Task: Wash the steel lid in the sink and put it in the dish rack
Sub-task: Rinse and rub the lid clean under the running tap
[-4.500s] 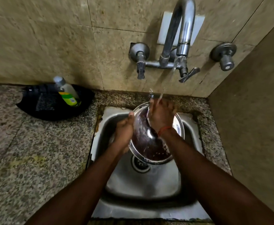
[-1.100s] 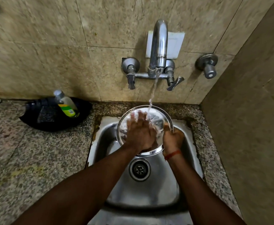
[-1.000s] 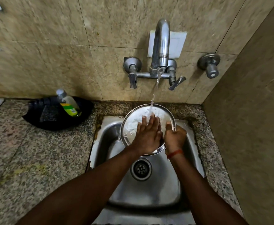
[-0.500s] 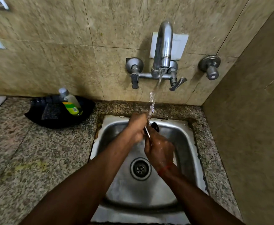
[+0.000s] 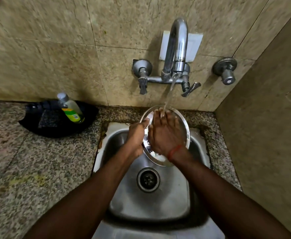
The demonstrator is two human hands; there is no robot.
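Observation:
The round steel lid (image 5: 184, 128) is tilted up over the back of the steel sink (image 5: 151, 200), under the running water. My left hand (image 5: 137, 135) grips its left rim, thumb on the edge. My right hand (image 5: 165, 133) lies flat and open against the lid's face, fingers up into the stream, covering most of it. A red thread circles my right wrist. No dish rack is in view.
The wall tap (image 5: 175, 54) pours water onto the lid. A black tray (image 5: 55, 128) with a green dish-soap bottle (image 5: 70, 109) and a scrub pad sits on the speckled granite counter (image 5: 34, 169) at left. A tiled wall closes the right side.
Half a second ago the lid was edge-on between my hands. It has turned to face me, with my left hand on the rim and my right palm on its surface.

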